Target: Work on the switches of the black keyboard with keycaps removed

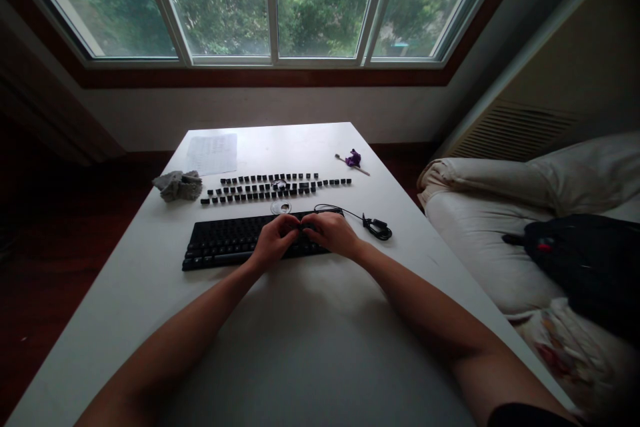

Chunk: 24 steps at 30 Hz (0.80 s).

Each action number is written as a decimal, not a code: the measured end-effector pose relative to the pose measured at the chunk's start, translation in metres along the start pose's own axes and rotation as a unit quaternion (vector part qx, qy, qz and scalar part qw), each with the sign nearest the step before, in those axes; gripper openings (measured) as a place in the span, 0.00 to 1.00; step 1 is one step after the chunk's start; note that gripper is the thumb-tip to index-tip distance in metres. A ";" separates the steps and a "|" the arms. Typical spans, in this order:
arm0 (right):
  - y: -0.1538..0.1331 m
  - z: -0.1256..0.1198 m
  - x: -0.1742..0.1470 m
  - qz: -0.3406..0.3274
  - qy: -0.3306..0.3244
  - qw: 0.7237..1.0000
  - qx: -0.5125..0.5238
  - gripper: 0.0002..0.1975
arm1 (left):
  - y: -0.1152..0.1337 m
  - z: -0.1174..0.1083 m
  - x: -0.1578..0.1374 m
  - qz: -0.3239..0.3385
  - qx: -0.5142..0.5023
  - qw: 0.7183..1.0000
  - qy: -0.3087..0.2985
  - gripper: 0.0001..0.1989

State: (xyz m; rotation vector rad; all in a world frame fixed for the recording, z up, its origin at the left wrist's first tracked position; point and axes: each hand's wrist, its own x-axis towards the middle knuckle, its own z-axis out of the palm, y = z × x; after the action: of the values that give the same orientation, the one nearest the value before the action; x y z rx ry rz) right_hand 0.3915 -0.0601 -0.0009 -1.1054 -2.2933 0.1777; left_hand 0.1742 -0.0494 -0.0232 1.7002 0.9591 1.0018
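Observation:
A black keyboard [225, 240] lies across the white table, its right part beneath both hands. Over its right half, my left hand [277, 238] is closed, thumb and fingers drawn together in a pinch. My right hand [331, 232] meets it there, fingertips also pinched and touching or nearly touching the left ones. Whatever sits between the fingertips is too small and dark to make out. Just behind the hands rests a small clear round dish [281, 208]. Rows of loose black keycaps [255, 191] are lined up farther back.
A grey cloth [178, 185] lies at the table's left edge, near a sheet of paper [213, 152]. To the right are a coiled black cable [377, 228], a brush [360, 167] and a purple cloth [353, 158]. A sofa [475, 233] with a black bag [585, 260] stands beside the table.

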 end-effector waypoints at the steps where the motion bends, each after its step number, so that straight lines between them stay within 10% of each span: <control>1: 0.000 0.000 0.000 -0.001 0.000 1.000 -0.001 0.13 | 0.000 0.000 0.000 0.002 0.001 1.000 0.001 0.09; 15: 0.041 -0.021 0.013 0.121 0.067 0.990 -0.037 0.13 | 0.003 -0.001 -0.002 0.024 0.036 0.999 -0.012 0.08; 24: 0.112 -0.022 0.041 0.193 -0.042 0.967 -0.163 0.13 | 0.011 0.000 -0.009 0.140 0.220 0.962 -0.078 0.06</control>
State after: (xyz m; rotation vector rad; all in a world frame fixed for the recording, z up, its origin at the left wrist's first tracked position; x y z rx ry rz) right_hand 0.4589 0.0403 -0.0044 -1.7426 -2.2060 -0.0056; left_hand 0.1730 -0.0604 -0.0148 2.3011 0.8991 0.8543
